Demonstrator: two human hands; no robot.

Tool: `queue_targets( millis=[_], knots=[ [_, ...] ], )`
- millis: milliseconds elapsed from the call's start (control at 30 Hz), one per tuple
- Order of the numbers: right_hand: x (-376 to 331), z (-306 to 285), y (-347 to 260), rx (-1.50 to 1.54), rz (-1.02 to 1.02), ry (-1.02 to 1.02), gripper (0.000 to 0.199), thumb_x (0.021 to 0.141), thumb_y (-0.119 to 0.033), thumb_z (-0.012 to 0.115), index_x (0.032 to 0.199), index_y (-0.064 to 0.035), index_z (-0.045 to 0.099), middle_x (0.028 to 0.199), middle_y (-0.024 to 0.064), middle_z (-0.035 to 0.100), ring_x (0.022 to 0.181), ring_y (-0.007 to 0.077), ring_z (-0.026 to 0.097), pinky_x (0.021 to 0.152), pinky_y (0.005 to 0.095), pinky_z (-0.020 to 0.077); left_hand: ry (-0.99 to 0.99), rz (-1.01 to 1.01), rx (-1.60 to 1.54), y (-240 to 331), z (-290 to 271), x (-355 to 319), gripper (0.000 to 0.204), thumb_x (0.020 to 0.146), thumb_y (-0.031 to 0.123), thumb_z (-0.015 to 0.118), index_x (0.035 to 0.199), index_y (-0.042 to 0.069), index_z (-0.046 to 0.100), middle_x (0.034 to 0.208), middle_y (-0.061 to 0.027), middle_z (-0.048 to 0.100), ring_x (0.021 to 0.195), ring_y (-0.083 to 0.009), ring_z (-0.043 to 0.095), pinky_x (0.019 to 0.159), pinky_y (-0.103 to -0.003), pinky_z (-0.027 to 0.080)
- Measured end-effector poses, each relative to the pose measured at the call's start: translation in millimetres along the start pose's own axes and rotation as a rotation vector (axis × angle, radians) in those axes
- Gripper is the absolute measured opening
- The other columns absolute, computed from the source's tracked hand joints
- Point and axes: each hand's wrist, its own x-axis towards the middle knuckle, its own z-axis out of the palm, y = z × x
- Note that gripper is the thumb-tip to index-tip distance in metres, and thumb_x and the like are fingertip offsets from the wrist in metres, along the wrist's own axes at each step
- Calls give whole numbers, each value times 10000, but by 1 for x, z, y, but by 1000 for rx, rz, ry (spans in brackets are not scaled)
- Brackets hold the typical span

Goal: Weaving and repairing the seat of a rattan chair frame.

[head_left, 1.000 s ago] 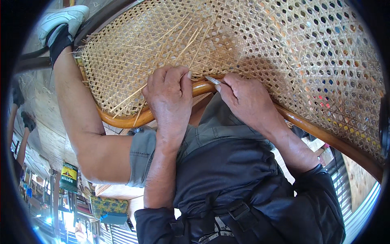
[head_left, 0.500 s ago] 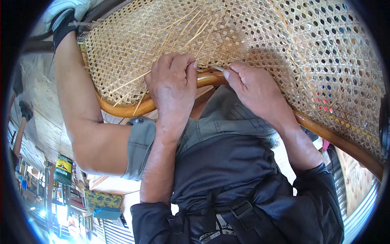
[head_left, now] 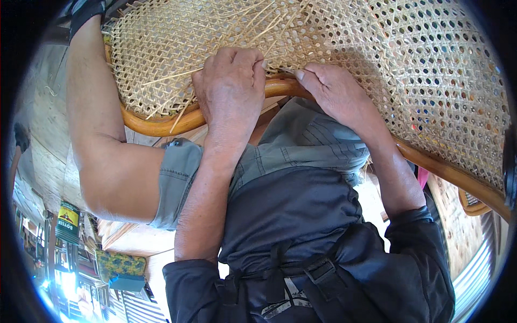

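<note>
A curved chair-like frame with a honey-coloured wooden rim (head_left: pixel 161 127) and woven cane webbing (head_left: pixel 156 48) lies across my lap. My left hand (head_left: pixel 230 89) is closed over the webbing at the near rim, thumb and fingers together; what its fingertips hold is hidden. Just right of it, my right hand (head_left: pixel 339 96) pinches a thin pointed tool (head_left: pixel 288 70), its tip directed left at the cane beside the rim. Loose cane strands (head_left: pixel 173 77) stick out left of my left hand, and more loose strands (head_left: pixel 272 24) lie beyond it.
My bent leg (head_left: pixel 99 107) runs along the left of the frame. A green and yellow can (head_left: pixel 68 222) and a patterned cushion (head_left: pixel 121 267) are at lower left. Plywood (head_left: pixel 455 220) and part of another cane piece (head_left: pixel 474 202) show at right.
The whole view has shifted, so frame and hands sit higher in the picture. Both hands stay at the same stretch of rim; less of the pointed tool shows now.
</note>
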Motion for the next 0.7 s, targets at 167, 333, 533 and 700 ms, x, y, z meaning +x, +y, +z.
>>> queue_targets(
  millis=[167,333,533,700],
  knots=[
    [5,-3,2,0,-2,-44,368,916,-267,431,797,43,589,754,265,582,744,415,583,706,474,466,7,10,3,0,1,2,90,765,183,653,849,155,641,866,-18,593,852,-225,568,729,-392,393],
    [4,-1,7,-17,-52,-33,370,919,-264,411,787,39,578,752,260,576,736,417,578,698,476,462,-6,9,10,1,0,2,94,764,180,656,853,156,643,870,-14,593,851,-223,567,729,-388,396],
    [2,0,6,-13,-116,-6,364,924,-255,400,762,33,551,742,248,563,714,412,567,678,475,459,19,37,5,1,-2,3,83,786,176,648,846,119,644,830,-33,604,811,-239,580,694,-383,408],
    [0,-1,5,-88,-109,-14,346,928,-267,429,782,20,556,732,237,569,704,402,575,662,470,463,-35,0,-20,1,-1,3,93,768,175,653,856,149,639,875,-17,587,856,-220,563,732,-381,391]
  ],
)
